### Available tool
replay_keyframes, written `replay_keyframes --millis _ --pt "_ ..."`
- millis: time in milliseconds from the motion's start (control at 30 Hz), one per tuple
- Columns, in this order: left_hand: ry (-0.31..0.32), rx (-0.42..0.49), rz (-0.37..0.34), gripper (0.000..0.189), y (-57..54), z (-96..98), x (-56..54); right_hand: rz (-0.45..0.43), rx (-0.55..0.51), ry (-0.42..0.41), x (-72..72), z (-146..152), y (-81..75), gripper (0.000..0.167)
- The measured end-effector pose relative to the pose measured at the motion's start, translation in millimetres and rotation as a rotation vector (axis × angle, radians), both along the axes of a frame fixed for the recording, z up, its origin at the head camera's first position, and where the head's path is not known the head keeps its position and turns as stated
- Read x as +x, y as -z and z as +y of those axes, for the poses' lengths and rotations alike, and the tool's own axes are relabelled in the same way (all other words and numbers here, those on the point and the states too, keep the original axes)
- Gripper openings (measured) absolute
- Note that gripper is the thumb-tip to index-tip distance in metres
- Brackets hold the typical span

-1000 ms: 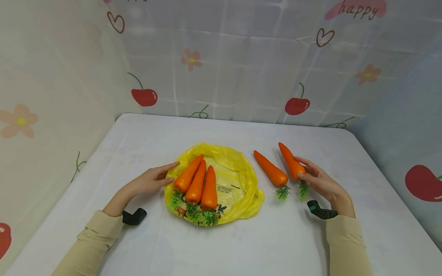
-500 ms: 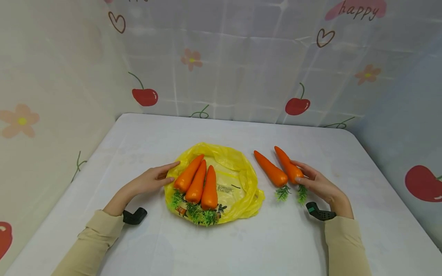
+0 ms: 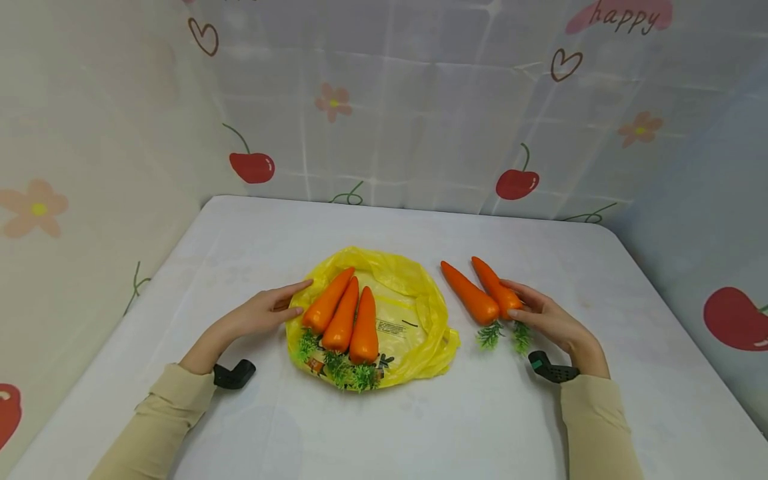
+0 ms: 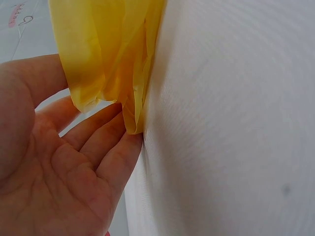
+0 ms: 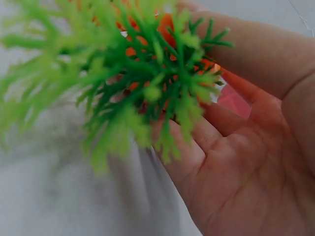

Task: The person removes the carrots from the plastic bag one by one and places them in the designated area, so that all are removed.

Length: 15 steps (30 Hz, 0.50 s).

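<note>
An orange toy carrot (image 3: pixel 493 283) with a green leafy top lies on the white table, its thick end gripped between the thumb and fingers of my right hand (image 3: pixel 555 320). Green leaves (image 5: pixel 142 73) cover much of the carrot in the right wrist view. Just left of it lies a second carrot (image 3: pixel 471 293). On a round, opened yellow plastic bag (image 3: pixel 433 313), three more carrots (image 3: pixel 340 320) lie side by side, tips away from me. My left hand (image 3: pixel 258 313) touches the bag's left edge with extended fingers; some fingertips are hidden behind the yellow plastic (image 4: pixel 108 49) in the left wrist view.
The white-covered table (image 3: pixel 384 433) extends around the bag and carrots. Beyond its far edge hangs a pale curtain (image 3: pixel 414 120) with cherry, flower and heart prints, and patterned sheets enclose both sides. A black device (image 3: pixel 234 375) is worn on each wrist.
My right hand has moved the gripped carrot left and slightly toward me, so it now lies close beside the second carrot. My left hand and the bag have hardly moved.
</note>
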<state>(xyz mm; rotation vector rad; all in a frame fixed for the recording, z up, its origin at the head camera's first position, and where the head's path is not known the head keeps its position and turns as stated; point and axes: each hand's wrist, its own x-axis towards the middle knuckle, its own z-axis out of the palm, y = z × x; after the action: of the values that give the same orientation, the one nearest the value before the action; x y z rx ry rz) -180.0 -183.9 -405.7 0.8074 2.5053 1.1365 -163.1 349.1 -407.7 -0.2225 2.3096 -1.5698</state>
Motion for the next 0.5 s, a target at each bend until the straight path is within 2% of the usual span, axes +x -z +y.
replay_keyframes --millis 267,500 --pt "0.000 -0.001 0.005 0.056 -1.2 0.4 0.9 0.029 -0.007 -0.044 2.1 1.4 -2.2 0.066" --pt "0.000 -0.004 0.006 0.056 -1.4 0.4 0.9 0.020 0.005 -0.039 2.9 1.2 -4.1 0.065"
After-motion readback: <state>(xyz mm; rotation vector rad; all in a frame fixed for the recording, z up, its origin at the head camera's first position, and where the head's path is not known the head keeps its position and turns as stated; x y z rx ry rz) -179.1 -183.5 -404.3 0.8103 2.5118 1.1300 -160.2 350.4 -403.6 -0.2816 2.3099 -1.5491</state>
